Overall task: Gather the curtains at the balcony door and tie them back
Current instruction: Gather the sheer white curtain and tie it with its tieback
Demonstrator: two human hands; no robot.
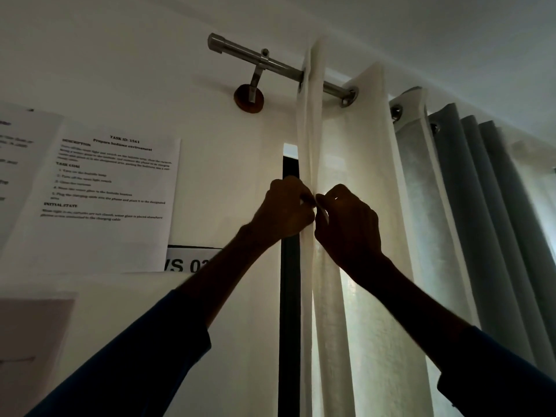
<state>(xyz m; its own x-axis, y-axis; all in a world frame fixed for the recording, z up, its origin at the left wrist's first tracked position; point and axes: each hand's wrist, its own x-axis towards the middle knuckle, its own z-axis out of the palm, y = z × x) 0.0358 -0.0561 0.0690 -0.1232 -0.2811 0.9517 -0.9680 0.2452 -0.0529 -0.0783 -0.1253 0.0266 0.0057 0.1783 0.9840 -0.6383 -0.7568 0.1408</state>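
A white sheer curtain (355, 164) hangs by eyelets from a metal rod (270, 63) above the balcony door. Its left edge is bunched into a narrow fold (310, 121) against the dark door frame (289, 311). My left hand (285, 207) and my right hand (349, 224) are raised together at that fold, fingers pinched on the cloth, fingertips almost touching. Grey curtains (487, 206) hang in pleats to the right of the white one. I cannot tell whether a tie-back is in my fingers.
Printed task sheets (111, 200) are stuck on the wall left of the door, with a labelled sign (189, 261) below them. The rod's bracket and round wooden mount (249, 99) sit above. Daylight shines through the white cloth.
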